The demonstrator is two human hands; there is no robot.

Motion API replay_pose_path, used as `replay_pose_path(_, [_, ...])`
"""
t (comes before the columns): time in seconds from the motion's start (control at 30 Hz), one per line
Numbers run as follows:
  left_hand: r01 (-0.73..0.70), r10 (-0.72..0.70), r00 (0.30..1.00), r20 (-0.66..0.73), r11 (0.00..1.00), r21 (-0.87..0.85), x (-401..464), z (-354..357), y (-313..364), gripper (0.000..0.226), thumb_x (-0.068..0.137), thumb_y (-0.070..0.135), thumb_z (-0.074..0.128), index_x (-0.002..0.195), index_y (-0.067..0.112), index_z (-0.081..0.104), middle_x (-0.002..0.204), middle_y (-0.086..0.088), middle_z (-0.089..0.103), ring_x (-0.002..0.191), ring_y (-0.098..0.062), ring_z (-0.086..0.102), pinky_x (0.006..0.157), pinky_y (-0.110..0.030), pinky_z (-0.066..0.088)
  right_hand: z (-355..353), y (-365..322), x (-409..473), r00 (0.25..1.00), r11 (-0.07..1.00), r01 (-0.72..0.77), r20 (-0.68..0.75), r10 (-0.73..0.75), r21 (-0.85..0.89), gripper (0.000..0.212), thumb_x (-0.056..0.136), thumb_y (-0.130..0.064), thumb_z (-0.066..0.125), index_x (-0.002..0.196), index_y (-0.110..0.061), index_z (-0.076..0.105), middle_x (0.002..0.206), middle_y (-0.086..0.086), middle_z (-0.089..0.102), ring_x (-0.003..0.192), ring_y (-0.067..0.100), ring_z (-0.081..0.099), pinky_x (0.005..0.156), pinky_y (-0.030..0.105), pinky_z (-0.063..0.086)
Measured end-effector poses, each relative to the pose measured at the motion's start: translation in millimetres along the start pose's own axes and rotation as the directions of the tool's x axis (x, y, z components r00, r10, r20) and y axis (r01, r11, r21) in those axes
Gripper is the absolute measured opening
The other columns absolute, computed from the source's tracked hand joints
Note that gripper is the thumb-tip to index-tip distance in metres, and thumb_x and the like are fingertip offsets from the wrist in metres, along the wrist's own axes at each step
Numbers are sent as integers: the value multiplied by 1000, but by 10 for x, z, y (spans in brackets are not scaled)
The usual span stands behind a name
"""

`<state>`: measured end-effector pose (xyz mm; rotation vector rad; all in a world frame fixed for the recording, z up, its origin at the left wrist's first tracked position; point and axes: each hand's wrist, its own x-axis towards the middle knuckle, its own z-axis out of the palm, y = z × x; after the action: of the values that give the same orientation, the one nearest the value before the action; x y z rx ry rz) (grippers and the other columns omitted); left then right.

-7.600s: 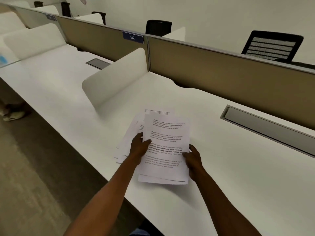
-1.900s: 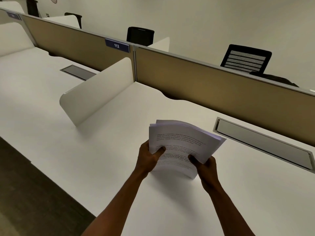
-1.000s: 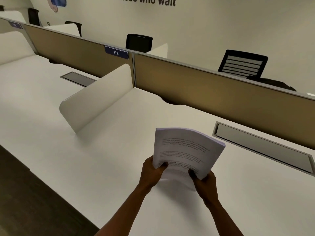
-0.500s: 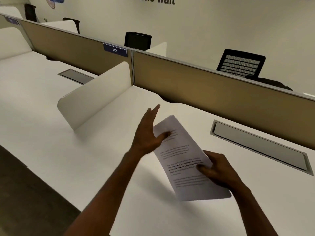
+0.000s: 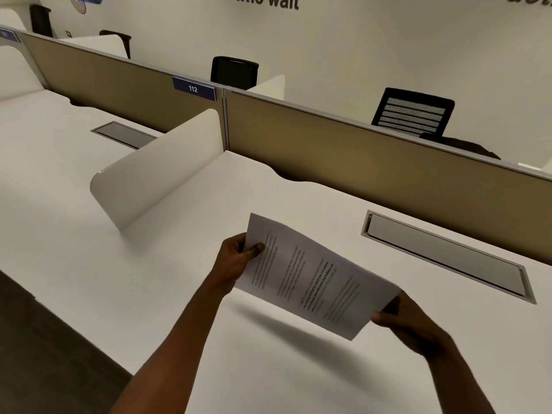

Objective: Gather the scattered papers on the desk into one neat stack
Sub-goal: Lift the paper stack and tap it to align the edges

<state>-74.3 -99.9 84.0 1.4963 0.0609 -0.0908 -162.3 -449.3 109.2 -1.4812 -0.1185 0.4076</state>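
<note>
The stack of printed papers (image 5: 313, 276) hangs in the air above the white desk (image 5: 268, 369), turned sideways so its long side runs from upper left to lower right. It casts a shadow on the desk below. My left hand (image 5: 236, 261) grips the stack's upper left end, thumb on the top sheet. My right hand (image 5: 400, 318) pinches the lower right end, thumb on top and fingers underneath. No loose sheets lie on the desk in view.
A white curved divider (image 5: 158, 171) stands to the left. A tan partition (image 5: 373, 171) with a "112" label (image 5: 193, 88) runs along the back. A grey cable tray lid (image 5: 445, 255) is set in the desk at right. Black chairs (image 5: 413, 113) stand behind.
The stack has been lifted off the desk and rotated to lie lengthwise between my hands. My left hand, open in the air half a second ago, now grips its left end.
</note>
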Motion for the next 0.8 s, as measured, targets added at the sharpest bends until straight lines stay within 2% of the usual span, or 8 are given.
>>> replay_pose_path(0.1, [46,-46,999,-25,999,-3,-73,27,-196,17,88,13,70,105,13,74,95,-4,78,87,-26,73,67,-29,58,215,244,169,956,998,65,-287,-61,3,43,75,2,74,116,-11,69,108,19,71,108,45,61,75,32,56])
replay_pose_path(0.17, [62,-61,997,-41,998,10,-102,24,-282,15,88,14,70,103,15,74,94,-3,78,87,-27,73,68,-32,59,304,349,233,919,995,98,-382,-95,-14,39,80,1,71,113,-19,71,107,11,73,104,38,65,76,35,55])
replay_pose_path(0.23, [58,-57,997,-61,998,10,-129,-8,-308,16,89,14,69,104,16,74,95,-4,78,89,-28,73,70,-35,60,344,363,250,908,993,105,-403,-118,-53,38,81,-2,70,111,-25,72,107,7,74,99,28,68,76,37,53])
replay_pose_path(0.37, [0,-2,997,-71,1000,-21,-164,-84,-324,23,90,11,67,112,11,71,102,-7,76,90,-22,73,75,-30,60,318,295,268,899,985,137,-405,-169,-106,36,85,7,64,116,-11,70,106,11,74,96,26,69,71,30,56])
replay_pose_path(0.43, [18,-18,997,-73,1000,3,-189,-96,-412,22,90,10,67,112,13,71,103,-6,76,95,-21,72,80,-30,59,364,338,266,904,980,129,-387,-180,-154,37,84,2,69,114,-19,71,105,7,74,97,23,70,71,33,58])
replay_pose_path(0.57, [63,-52,995,-85,989,134,-195,-96,-596,21,91,10,65,110,19,69,105,-2,75,104,-22,69,91,-35,57,442,543,249,871,982,-7,-484,-86,-187,49,56,-49,83,101,-42,64,101,1,72,97,24,69,75,45,60])
replay_pose_path(0.7, [-4,26,992,-123,984,176,-173,-61,-508,23,95,11,60,115,20,66,106,1,73,99,-13,68,77,-22,57,473,459,247,872,951,100,-434,-226,-294,40,78,-23,67,110,-46,66,102,-6,73,97,12,69,67,25,60])
replay_pose_path(0.8, [14,9,992,-123,984,180,-175,-73,-568,25,95,11,60,118,19,64,109,0,72,101,-13,67,83,-24,58,516,506,267,862,961,31,-480,-164,-274,37,74,-28,70,106,-46,64,105,-1,72,100,20,69,74,40,62])
